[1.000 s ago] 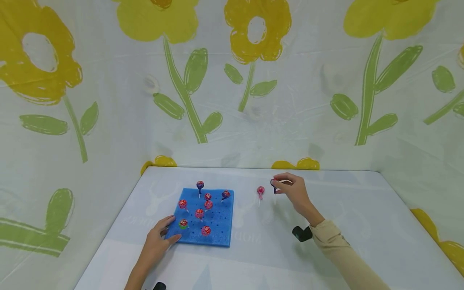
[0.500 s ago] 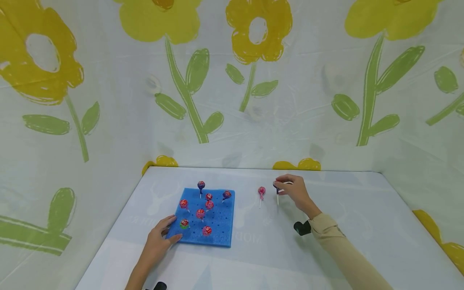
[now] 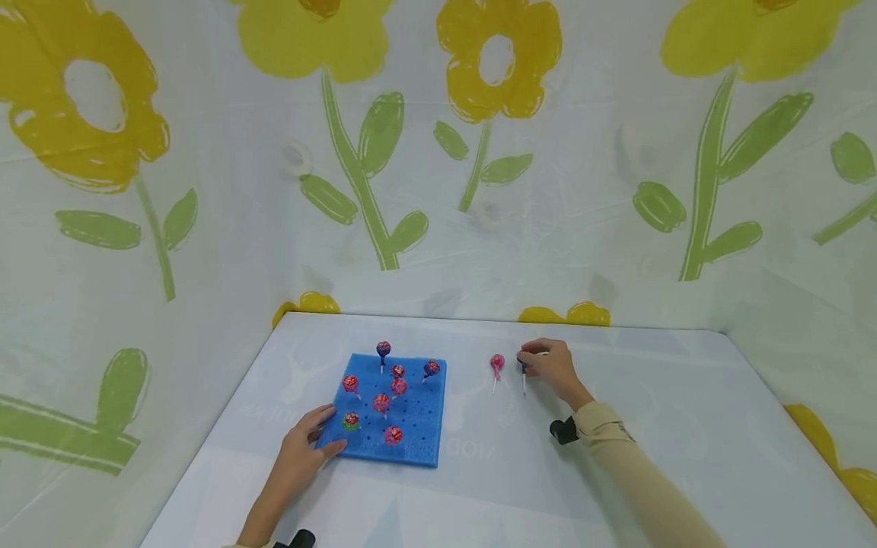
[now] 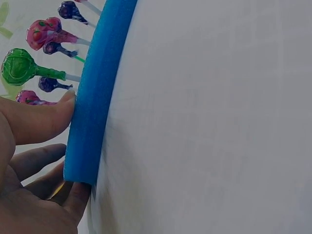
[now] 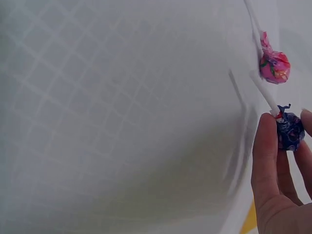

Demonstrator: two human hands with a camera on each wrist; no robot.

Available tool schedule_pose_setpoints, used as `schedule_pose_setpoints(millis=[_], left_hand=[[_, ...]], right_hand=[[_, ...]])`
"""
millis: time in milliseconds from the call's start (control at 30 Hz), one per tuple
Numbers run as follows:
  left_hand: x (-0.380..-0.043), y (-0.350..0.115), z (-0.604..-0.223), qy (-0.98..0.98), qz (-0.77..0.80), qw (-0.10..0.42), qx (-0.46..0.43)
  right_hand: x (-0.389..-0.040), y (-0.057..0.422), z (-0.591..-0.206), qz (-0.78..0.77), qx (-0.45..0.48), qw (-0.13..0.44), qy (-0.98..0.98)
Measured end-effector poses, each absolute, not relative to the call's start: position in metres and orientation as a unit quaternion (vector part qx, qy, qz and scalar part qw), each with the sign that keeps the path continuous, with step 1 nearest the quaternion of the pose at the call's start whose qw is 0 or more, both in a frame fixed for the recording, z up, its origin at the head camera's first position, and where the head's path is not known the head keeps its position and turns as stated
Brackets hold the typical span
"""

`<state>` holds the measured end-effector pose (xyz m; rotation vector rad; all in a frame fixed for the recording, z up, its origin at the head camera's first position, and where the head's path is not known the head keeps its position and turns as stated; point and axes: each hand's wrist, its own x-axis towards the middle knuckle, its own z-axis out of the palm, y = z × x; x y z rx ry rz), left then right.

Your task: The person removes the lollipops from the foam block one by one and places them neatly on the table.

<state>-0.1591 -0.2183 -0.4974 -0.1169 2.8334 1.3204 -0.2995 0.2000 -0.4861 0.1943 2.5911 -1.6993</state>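
Observation:
My left hand (image 3: pixel 301 443) holds the near left corner of a blue foam board (image 3: pixel 418 426). Its thumb lies at the front edge and its fingers at the left side. Several wrapped lollipops stand stick-down in the board, among them a green one (image 4: pixel 18 67) close to the thumb and a pink one (image 3: pixel 393 434) near the front. To the right of the board, my right hand (image 3: pixel 553 369) pinches a dark blue lollipop (image 5: pixel 289 132) by its wrapped head. The stick points down, close over the table. A pink lollipop (image 3: pixel 496 362) lies just left of that hand.
Many small holes dot the board between the lollipops. The white table (image 3: pixel 617 472) ends at a back edge against a hanging cloth (image 3: pixel 575 251) printed with yellow flowers. A black wrist device (image 3: pixel 564 431) sits under my right wrist.
My right hand has come down a little toward the table with the dark blue lollipop. The left hand stays at the board's corner, and the view has shifted slightly.

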Motion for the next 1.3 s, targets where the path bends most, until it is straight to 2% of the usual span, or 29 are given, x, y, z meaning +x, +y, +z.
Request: schedule_pose_setpoints(millis=[267,1300], left_hand=[[-0.159,-0.217,-0.497,0.905,0.424,0.011,-0.044],[-0.160,-0.218,-0.498,0.905,0.423,0.010,-0.040]], right_hand=[[-0.306,0.195,-0.490,-0.507,0.083,0.030,0.858],[-0.300,0.197,-0.474,-0.418,0.068,0.041,0.905]])
